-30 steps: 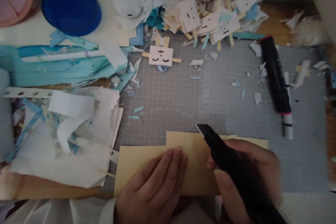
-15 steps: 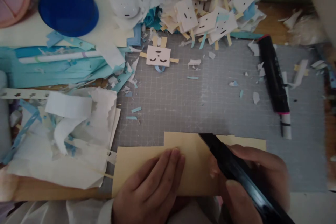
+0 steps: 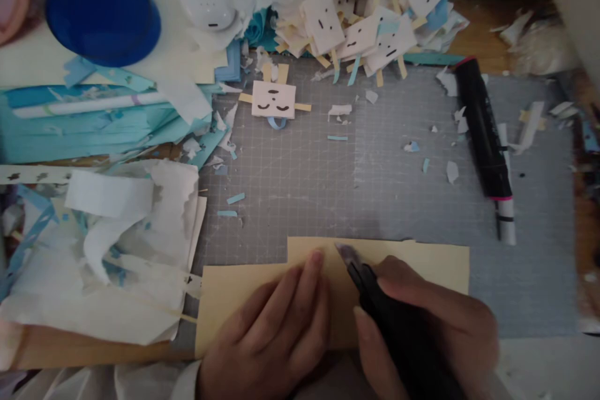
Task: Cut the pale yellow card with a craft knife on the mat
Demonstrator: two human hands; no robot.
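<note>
A sheet of pale yellow paper (image 3: 435,262) with a stepped upper edge lies at the mat's near edge. My left hand (image 3: 276,319) rests on it, fingers stretched out side by side, pressing it down. My right hand (image 3: 440,312) is closed around a black utility knife (image 3: 398,325). The knife's blade points up and left, its tip over the paper near the upper edge, just right of my left fingertips. Whether the tip touches the paper, I cannot tell.
Under the paper is a grey gridded cutting mat (image 3: 300,181) with scattered scraps. A small paper figure (image 3: 274,100) lies beyond, with a pile of similar figures (image 3: 323,22) behind. A black marker (image 3: 482,125) sits right; blue paper strips (image 3: 94,125) and white paper (image 3: 154,287) lie left.
My right hand has moved the knife left, closer to my left hand, and the blade now catches light. The whole view has shifted slightly. My left hand stays on the paper.
</note>
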